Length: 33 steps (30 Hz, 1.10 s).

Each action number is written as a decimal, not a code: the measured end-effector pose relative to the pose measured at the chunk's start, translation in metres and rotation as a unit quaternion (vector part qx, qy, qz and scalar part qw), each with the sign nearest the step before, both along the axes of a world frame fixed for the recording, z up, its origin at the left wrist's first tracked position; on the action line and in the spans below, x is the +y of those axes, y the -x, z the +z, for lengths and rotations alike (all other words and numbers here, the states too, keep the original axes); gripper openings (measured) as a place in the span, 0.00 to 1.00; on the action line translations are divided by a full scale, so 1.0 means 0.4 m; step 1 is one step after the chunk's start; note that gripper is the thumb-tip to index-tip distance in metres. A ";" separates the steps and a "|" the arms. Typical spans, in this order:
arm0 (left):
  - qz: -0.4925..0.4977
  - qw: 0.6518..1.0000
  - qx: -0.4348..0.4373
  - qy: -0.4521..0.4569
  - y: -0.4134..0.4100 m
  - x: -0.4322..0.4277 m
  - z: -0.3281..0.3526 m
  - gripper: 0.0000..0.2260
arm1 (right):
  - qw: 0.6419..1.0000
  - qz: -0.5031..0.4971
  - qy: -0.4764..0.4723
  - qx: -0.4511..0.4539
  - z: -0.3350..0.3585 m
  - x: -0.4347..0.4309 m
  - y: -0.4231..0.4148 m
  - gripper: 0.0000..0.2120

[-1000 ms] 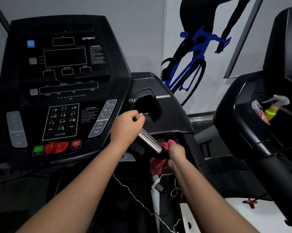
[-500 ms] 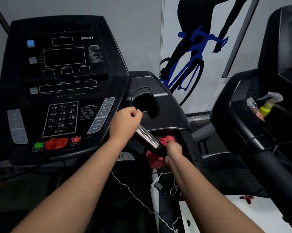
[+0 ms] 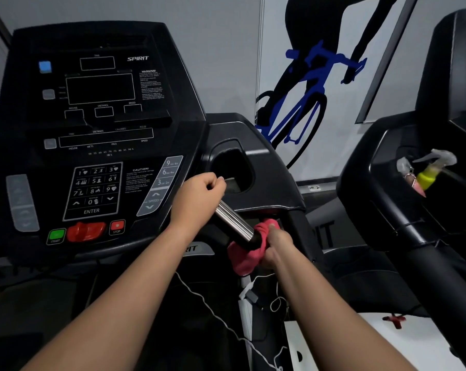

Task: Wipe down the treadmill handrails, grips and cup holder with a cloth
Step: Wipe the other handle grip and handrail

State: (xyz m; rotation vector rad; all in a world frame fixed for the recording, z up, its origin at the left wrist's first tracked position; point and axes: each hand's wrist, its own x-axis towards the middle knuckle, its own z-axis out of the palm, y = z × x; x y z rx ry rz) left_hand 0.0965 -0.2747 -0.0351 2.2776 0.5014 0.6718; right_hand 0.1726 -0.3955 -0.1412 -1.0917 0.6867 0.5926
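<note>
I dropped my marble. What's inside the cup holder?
Inside the cup holder I see only dark plastic and a pale patch low down; no loose thing shows. The depths are too dark to tell, and fingers cover its near-left corner.

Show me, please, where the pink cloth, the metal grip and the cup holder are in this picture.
pink cloth [image 3: 243,260]: head view, on the fold hanging below the grip.
metal grip [image 3: 234,223]: head view, on its bare shiny middle.
cup holder [image 3: 237,164]: head view, on its dark inner wall.
</note>
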 end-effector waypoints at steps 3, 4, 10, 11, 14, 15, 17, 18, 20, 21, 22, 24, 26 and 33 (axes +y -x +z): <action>0.005 1.000 -0.011 0.010 0.000 -0.005 -0.001 0.18 | 0.999 0.019 0.025 -0.029 -0.011 -0.006 -0.019 0.17; 0.008 1.000 -0.014 0.010 -0.002 -0.005 -0.002 0.18 | 0.999 0.026 0.031 -0.017 -0.012 -0.005 -0.023 0.18; 0.034 0.999 -0.016 -0.001 -0.011 -0.003 -0.009 0.17 | 1.000 0.022 -0.009 -0.016 -0.019 -0.003 -0.029 0.31; 0.036 0.999 -0.016 0.000 -0.012 -0.003 -0.011 0.17 | 0.999 0.019 -0.011 -0.032 -0.007 -0.005 -0.027 0.34; 0.034 0.999 -0.016 0.001 -0.012 -0.003 -0.014 0.17 | 0.997 0.025 -0.033 -0.064 0.007 -0.013 -0.003 0.29; 0.032 0.999 -0.015 0.002 -0.012 -0.002 -0.015 0.17 | 0.998 0.013 -0.038 -0.056 -0.003 -0.016 0.002 0.25; 0.027 1.000 -0.014 -0.001 -0.010 -0.002 -0.014 0.17 | 0.997 -0.018 -0.069 -0.017 -0.016 -0.026 0.012 0.17; 0.027 1.000 -0.015 -0.004 -0.010 -0.001 -0.013 0.17 | 0.996 -0.027 -0.085 0.005 -0.019 -0.027 0.010 0.17; 0.030 0.999 -0.019 -0.008 -0.011 -0.001 -0.010 0.17 | 0.996 -0.005 -0.081 0.024 -0.017 -0.023 0.017 0.15; 0.032 0.999 -0.021 -0.008 -0.011 -0.001 -0.009 0.17 | 0.996 0.020 -0.085 0.014 -0.008 -0.014 0.027 0.12; 0.034 0.999 -0.021 -0.008 -0.012 -0.001 -0.008 0.17 | 0.996 0.050 -0.072 -0.010 0.007 -0.007 0.041 0.09; 0.038 0.999 -0.022 -0.007 -0.011 -0.002 -0.008 0.17 | 0.996 0.051 -0.064 -0.040 0.025 0.009 0.063 0.03; 0.041 0.999 -0.022 -0.007 -0.011 -0.003 -0.010 0.17 | 0.997 0.030 -0.057 -0.040 0.057 0.023 0.089 0.09; 0.025 0.999 -0.014 -0.018 -0.008 0.001 -0.010 0.17 | 0.993 0.069 -0.017 -0.099 0.093 0.038 0.137 0.10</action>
